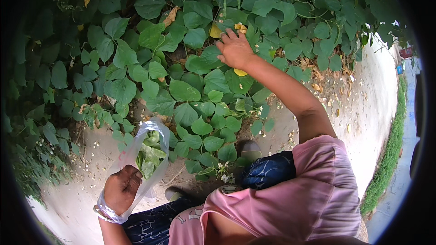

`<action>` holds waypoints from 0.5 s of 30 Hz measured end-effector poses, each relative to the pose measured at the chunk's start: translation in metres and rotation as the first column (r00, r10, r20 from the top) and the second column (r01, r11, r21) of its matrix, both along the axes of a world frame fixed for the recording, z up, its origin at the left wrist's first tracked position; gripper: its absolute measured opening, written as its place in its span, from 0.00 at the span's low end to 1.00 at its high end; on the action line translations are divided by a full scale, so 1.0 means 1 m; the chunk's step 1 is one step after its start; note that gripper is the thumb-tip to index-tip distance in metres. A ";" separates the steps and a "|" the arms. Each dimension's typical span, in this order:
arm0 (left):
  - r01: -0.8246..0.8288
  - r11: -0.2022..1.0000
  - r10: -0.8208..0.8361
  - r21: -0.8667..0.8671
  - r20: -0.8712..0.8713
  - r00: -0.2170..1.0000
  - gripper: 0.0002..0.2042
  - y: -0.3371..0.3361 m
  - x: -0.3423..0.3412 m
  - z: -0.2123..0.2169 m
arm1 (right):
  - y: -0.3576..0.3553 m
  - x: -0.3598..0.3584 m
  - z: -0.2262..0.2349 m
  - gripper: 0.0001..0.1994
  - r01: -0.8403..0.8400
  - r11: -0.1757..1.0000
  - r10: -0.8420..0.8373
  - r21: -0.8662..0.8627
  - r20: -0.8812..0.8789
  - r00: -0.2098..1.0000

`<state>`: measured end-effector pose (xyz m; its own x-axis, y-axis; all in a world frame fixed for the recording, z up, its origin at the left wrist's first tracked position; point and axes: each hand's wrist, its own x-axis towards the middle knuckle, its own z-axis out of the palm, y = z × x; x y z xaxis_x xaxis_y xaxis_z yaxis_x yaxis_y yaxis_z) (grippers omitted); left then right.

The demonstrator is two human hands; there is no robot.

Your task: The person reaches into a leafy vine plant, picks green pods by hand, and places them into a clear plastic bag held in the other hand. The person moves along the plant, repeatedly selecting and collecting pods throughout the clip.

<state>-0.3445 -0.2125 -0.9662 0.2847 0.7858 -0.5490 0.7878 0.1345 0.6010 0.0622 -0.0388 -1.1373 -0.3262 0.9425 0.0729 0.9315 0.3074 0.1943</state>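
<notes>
My left hand (121,190) is closed on a clear plastic bag (164,138), and part of the bag loops round the wrist. Flat green bean pods (151,156) fill the bag's open mouth. Farther out, my right hand (237,51) reaches into a dense wall of bean vines (184,90). Its fingers are spread over the leaves, beside a yellow leaf (215,31); I see nothing held in it. Beyond that hand, slender green pods (224,0) hang among the foliage.
Pale ground (336,104) strewn with fallen petals and dry leaves runs along the vines. A strip of low green plants (386,159) borders a grey-blue surface at the far right. My shoes (250,149) stand close to the lower vines.
</notes>
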 end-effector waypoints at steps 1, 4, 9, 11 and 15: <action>0.007 1.000 -0.007 0.004 -0.016 1.000 0.04 0.001 -0.001 -0.002 | -0.003 0.011 0.000 0.21 0.096 0.993 -0.094 -0.063 0.030 0.995; 0.056 0.998 -0.055 0.020 -0.047 0.997 0.05 0.005 0.003 -0.001 | -0.019 0.033 0.003 0.24 0.323 0.923 -0.295 -0.211 0.151 0.943; 0.062 0.996 -0.061 0.065 -0.019 0.998 0.04 0.011 0.003 -0.011 | -0.047 0.087 -0.023 0.19 0.418 0.877 -0.340 -0.238 0.307 0.889; 0.064 0.997 -0.063 0.049 -0.019 0.998 0.05 0.012 0.005 -0.012 | -0.062 0.100 -0.038 0.15 0.411 0.897 -0.364 -0.160 0.257 0.895; 0.060 0.998 -0.061 -0.020 -0.036 0.997 0.05 0.017 0.008 -0.013 | -0.080 0.110 -0.050 0.16 0.451 0.860 -0.432 -0.240 0.128 0.893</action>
